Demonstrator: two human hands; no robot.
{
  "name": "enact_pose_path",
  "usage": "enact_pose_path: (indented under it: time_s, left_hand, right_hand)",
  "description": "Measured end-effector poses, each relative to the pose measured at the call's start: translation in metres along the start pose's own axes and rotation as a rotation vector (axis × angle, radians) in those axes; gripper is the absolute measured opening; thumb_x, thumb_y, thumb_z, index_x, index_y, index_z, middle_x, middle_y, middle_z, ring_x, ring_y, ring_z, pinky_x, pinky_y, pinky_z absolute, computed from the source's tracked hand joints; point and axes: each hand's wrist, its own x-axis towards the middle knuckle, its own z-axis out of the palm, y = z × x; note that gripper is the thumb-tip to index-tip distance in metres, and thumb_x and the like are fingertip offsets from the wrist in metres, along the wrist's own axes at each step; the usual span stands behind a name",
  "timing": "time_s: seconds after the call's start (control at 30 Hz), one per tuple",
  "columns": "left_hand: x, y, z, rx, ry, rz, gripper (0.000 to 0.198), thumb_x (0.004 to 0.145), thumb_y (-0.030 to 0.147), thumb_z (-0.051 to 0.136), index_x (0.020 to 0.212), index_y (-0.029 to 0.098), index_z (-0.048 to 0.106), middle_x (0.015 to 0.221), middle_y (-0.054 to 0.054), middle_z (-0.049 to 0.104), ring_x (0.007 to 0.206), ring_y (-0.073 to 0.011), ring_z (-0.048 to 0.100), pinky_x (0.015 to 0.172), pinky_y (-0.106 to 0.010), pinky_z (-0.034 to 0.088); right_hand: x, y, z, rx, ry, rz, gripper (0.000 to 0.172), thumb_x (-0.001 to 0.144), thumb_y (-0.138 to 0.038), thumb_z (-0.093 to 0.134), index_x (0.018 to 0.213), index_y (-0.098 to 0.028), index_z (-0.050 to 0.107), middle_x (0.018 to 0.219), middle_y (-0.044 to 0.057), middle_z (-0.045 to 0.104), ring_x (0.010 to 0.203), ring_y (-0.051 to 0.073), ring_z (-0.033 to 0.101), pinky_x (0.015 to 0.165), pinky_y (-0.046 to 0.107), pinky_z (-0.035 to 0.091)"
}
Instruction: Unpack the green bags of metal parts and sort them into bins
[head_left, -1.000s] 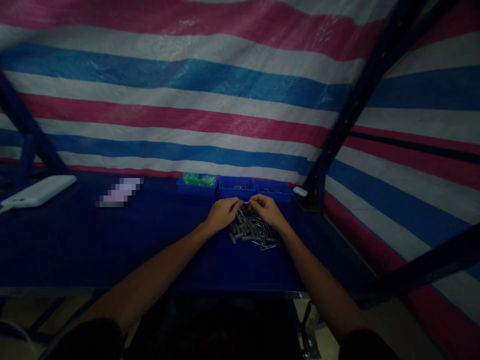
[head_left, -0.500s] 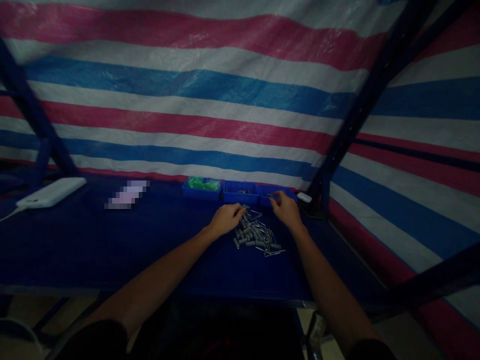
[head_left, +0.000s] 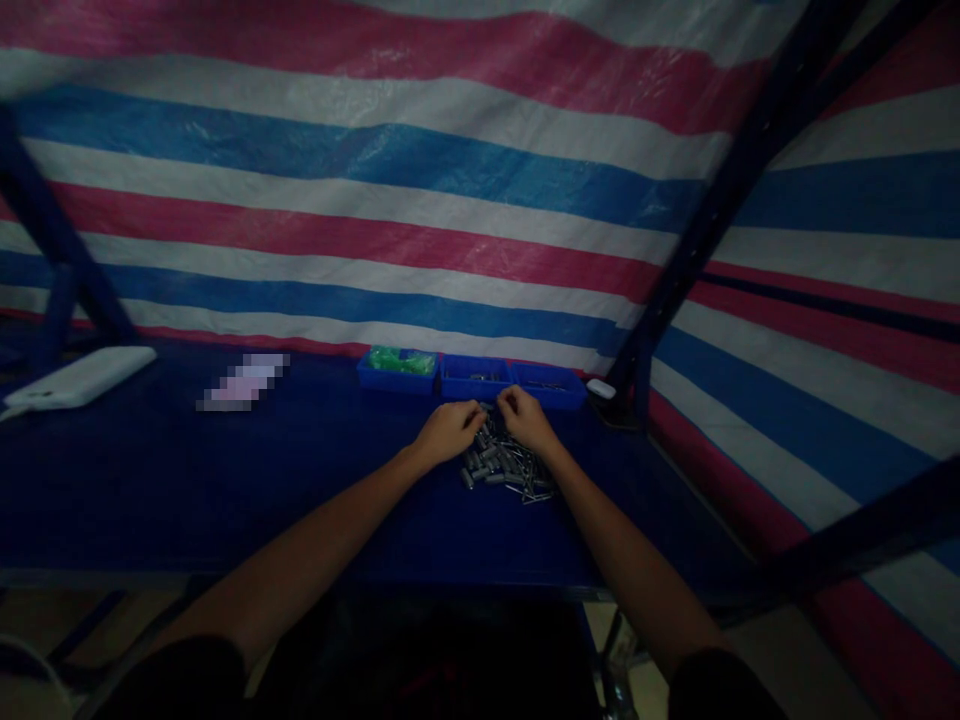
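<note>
Both my hands are close together: my right hand (head_left: 527, 418) has come back from the right-hand blue tray (head_left: 553, 400) to beside my left hand (head_left: 448, 432), so I judge they can share one piece. My right fingertips are bunched, on what I can't tell. My left ones seem to pinch a small grey cylinder (head_left: 487, 406) beyond the metal pile (head_left: 491, 464), long axis apparently crosswise. Nearer me, loose pins (head_left: 537, 498) point various ways.
</note>
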Motion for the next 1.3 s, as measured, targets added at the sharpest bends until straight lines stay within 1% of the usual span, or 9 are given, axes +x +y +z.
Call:
enact_pose_path:
  time_s: [0.17, 0.33, 0.63, 0.77, 0.9, 0.97, 1.07, 1.13, 1.3]
  left_hand:
    - [0.000, 0.002, 0.002, -0.007, 0.017, 0.061, 0.018, 0.082, 0.032, 0.046, 0.085, 0.018, 0.057, 0.075, -0.002, 0.063, 0.070, -0.0147, 0.056, 0.062, -0.025, 0.040]
    - [0.001, 0.001, -0.001, 0.102, 0.066, 0.095, 0.022, 0.086, 0.028, 0.038, 0.082, 0.019, 0.057, 0.076, -0.003, 0.061, 0.074, -0.0157, 0.054, 0.068, -0.027, 0.039]
    - [0.004, -0.006, -0.010, 0.055, 0.116, 0.014, 0.030, 0.089, 0.028, 0.031, 0.075, 0.017, 0.055, 0.074, -0.003, 0.060, 0.071, -0.0138, 0.055, 0.066, -0.025, 0.038]
    - [0.003, -0.005, -0.008, 0.032, 0.103, 0.013, 0.033, 0.090, 0.031, 0.028, 0.077, 0.018, 0.055, 0.075, -0.003, 0.060, 0.071, -0.0129, 0.055, 0.066, -0.024, 0.038]
    - [0.003, -0.007, -0.005, 0.093, 0.065, 0.014, 0.029, 0.088, 0.032, 0.033, 0.072, 0.017, 0.054, 0.069, -0.002, 0.058, 0.065, -0.0132, 0.053, 0.060, -0.024, 0.036]
    - [0.002, -0.008, -0.003, 0.104, 0.049, 0.021, 0.028, 0.087, 0.032, 0.035, 0.073, 0.017, 0.054, 0.068, -0.001, 0.058, 0.064, -0.0131, 0.052, 0.058, -0.024, 0.035]
    - [0.002, -0.009, -0.001, 0.092, 0.018, 0.024, 0.025, 0.086, 0.031, 0.037, 0.076, 0.018, 0.056, 0.071, -0.001, 0.059, 0.066, -0.0132, 0.053, 0.060, -0.023, 0.036]
    - [0.002, -0.008, 0.000, 0.089, -0.008, 0.017, 0.022, 0.085, 0.029, 0.040, 0.078, 0.018, 0.057, 0.073, -0.002, 0.060, 0.067, -0.0133, 0.054, 0.061, -0.023, 0.037]
    - [0.002, -0.007, 0.001, 0.082, -0.038, 0.007, 0.021, 0.084, 0.028, 0.042, 0.079, 0.017, 0.059, 0.074, -0.002, 0.061, 0.068, -0.0133, 0.055, 0.062, -0.023, 0.039]
  right_hand:
    - [-0.002, -0.023, 0.004, 0.535, -0.014, 0.183, 0.015, 0.068, -0.033, 0.050, 0.069, -0.019, 0.046, 0.059, -0.003, 0.051, 0.052, 0.010, 0.048, 0.051, 0.023, 0.039]
    - [-0.006, -0.027, 0.001, 0.673, 0.013, 0.242, 0.013, 0.064, -0.030, 0.053, 0.069, -0.020, 0.046, 0.059, -0.003, 0.054, 0.053, 0.012, 0.052, 0.052, 0.024, 0.042]
    - [-0.012, -0.027, -0.005, 0.081, -0.061, -0.013, 0.030, 0.084, -0.037, 0.036, 0.062, -0.019, 0.047, 0.054, -0.002, 0.048, 0.052, 0.011, 0.046, 0.053, 0.023, 0.033]
    - [-0.001, -0.032, -0.034, -0.152, 0.175, -0.060, 0.024, 0.086, -0.035, 0.035, 0.078, -0.019, 0.051, 0.063, 0.001, 0.055, 0.059, 0.014, 0.052, 0.058, 0.024, 0.035]
    - [0.009, -0.012, -0.061, -0.472, 0.449, 0.204, 0.030, 0.083, -0.038, 0.041, 0.103, -0.016, 0.047, 0.066, 0.003, 0.056, 0.063, 0.018, 0.053, 0.060, 0.026, 0.035]
    - [0.006, 0.005, -0.063, -0.541, 0.363, 0.293, 0.034, 0.081, -0.034, 0.046, 0.109, -0.015, 0.046, 0.067, 0.003, 0.056, 0.062, 0.017, 0.052, 0.058, 0.025, 0.034]
    - [-0.006, 0.026, -0.053, -0.441, -0.110, 0.221, 0.027, 0.077, -0.027, 0.052, 0.103, -0.019, 0.053, 0.065, 0.000, 0.055, 0.059, 0.013, 0.050, 0.054, 0.022, 0.033]
    - [-0.012, 0.035, -0.044, -0.380, -0.320, 0.184, 0.024, 0.075, -0.028, 0.055, 0.098, -0.021, 0.057, 0.067, -0.001, 0.056, 0.058, 0.011, 0.049, 0.053, 0.021, 0.032]
    - [-0.014, 0.039, -0.033, -0.399, -0.361, 0.149, 0.011, 0.076, -0.025, 0.052, 0.083, -0.021, 0.060, 0.071, 0.000, 0.057, 0.061, 0.011, 0.049, 0.054, 0.021, 0.031]
